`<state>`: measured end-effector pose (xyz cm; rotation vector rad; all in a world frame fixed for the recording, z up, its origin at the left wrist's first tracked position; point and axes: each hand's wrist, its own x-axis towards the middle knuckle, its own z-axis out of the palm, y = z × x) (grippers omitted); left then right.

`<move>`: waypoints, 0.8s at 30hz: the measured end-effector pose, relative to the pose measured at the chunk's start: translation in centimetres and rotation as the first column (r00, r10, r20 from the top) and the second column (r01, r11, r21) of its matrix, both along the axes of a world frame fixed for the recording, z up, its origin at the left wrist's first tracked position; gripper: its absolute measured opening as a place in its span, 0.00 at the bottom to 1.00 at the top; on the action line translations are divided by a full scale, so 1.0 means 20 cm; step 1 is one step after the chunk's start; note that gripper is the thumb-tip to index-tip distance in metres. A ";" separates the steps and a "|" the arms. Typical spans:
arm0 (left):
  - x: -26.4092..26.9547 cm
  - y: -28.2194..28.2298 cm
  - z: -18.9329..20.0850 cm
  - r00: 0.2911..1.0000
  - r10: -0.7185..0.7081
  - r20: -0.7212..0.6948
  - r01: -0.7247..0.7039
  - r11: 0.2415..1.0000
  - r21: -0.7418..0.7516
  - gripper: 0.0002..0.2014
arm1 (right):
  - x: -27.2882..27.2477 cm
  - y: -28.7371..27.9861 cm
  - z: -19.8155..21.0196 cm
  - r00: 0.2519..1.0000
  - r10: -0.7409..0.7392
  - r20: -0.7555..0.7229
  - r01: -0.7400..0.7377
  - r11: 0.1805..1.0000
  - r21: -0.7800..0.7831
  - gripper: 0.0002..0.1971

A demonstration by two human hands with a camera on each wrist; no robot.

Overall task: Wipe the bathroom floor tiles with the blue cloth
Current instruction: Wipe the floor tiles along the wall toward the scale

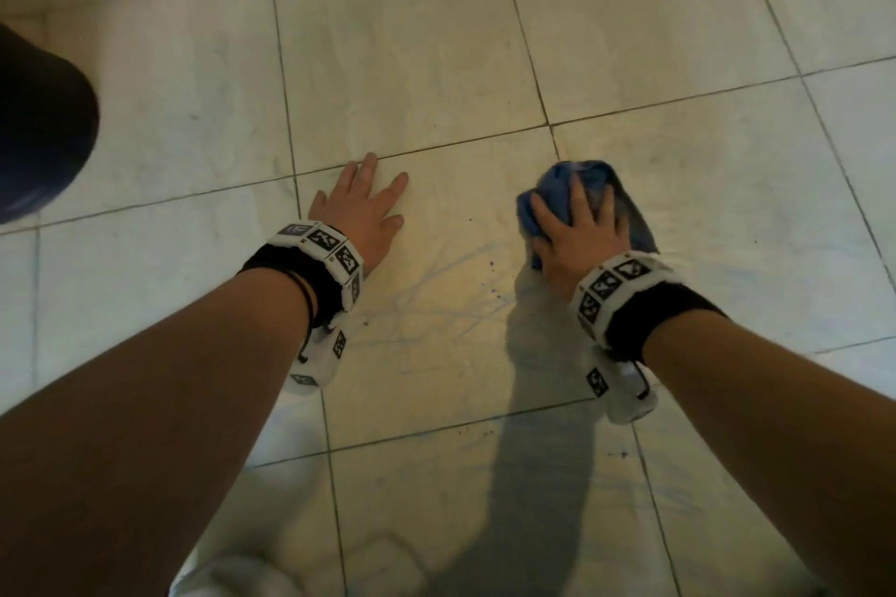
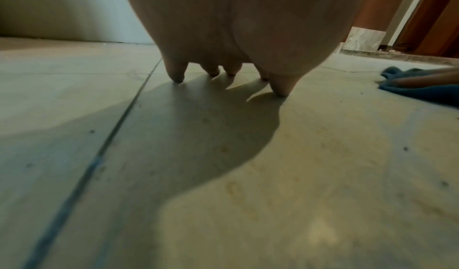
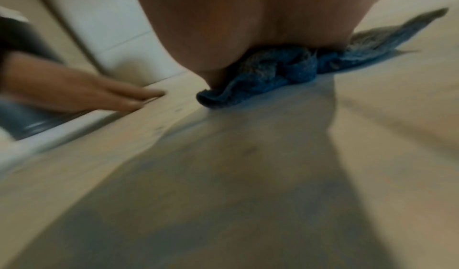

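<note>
Head view: dark rounded object [image 1: 39, 131] left of floor tiles [image 1: 412, 63].

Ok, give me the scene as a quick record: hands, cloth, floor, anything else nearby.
left hand: open, fingers spread, braced on the floor tiles
right hand: pressing down on the blue cloth, fingers spread over it
blue cloth: bunched, on the tile to the right of the left hand
floor: dark specks between the hands
nearby: dark object, upper left

Dim warm light, rt wrist view blurred
</note>
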<state>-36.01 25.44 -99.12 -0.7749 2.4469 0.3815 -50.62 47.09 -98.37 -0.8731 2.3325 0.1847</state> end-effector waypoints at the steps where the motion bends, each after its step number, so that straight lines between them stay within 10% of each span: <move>1: 0.00 0.00 0.00 1.000 -0.011 -0.002 0.011 1.000 -0.004 0.28 | 0.08 -0.03 0.00 0.996 0.092 0.021 -0.092 0.996 -0.007 0.31; 8: 0.03 -0.04 0.00 0.999 -0.042 0.005 0.042 0.999 0.007 0.29 | 0.42 -0.16 0.01 0.904 0.398 0.158 -0.392 0.917 -0.070 0.31; 17: 0.11 -0.05 0.01 0.995 0.092 0.027 -0.092 0.996 0.017 0.29 | -0.08 -0.05 0.02 0.998 -0.068 -0.004 0.068 0.998 0.002 0.29; 24: 0.07 0.00 0.00 0.990 0.142 -0.002 -0.142 0.990 -0.012 0.29 | 0.45 -0.15 0.00 0.926 0.359 0.115 -0.349 0.932 -0.097 0.31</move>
